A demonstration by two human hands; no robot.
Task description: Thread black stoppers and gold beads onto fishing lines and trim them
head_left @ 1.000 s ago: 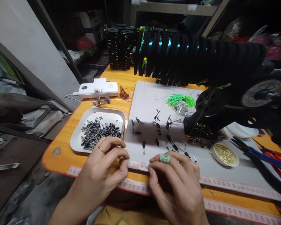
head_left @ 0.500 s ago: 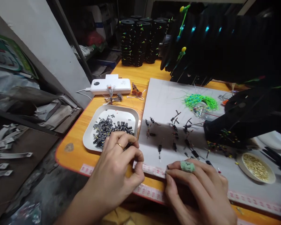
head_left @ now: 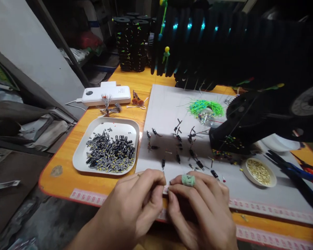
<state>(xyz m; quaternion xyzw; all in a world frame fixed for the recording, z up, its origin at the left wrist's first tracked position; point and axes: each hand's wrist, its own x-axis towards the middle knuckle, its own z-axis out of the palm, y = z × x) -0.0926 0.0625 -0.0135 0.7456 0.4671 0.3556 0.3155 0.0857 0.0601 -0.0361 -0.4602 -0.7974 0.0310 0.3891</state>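
Observation:
My left hand (head_left: 139, 198) is pinched closed above the front edge of the grey-white board (head_left: 167, 104). Whatever its fingertips hold is too small to make out. Close beside it, my right hand (head_left: 200, 205) is also pinched, with green tape (head_left: 188, 180) wrapped round one finger; its fingertips hide what they grip. Just beyond the hands, a small black cylinder with a thin wire (head_left: 163, 162) lies on the board, among several similar pieces. A white tray (head_left: 77, 163) of small grey, black and yellow-tipped pieces (head_left: 111, 152) stands to the left.
Measuring tapes (head_left: 266, 210) run along the front edge. A shallow bowl of gold-coloured bits (head_left: 259, 172) and pliers (head_left: 292, 173) lie right. Green strands (head_left: 206, 107) rest farther back. A dark machine with a ribbed roller (head_left: 208, 45) overhangs the board. A white power bank (head_left: 106, 96) sits back left.
My left hand has moved from the tray's edge to the right, and its fingertips are now close to my right hand's. The view has shifted, showing more of the right side.

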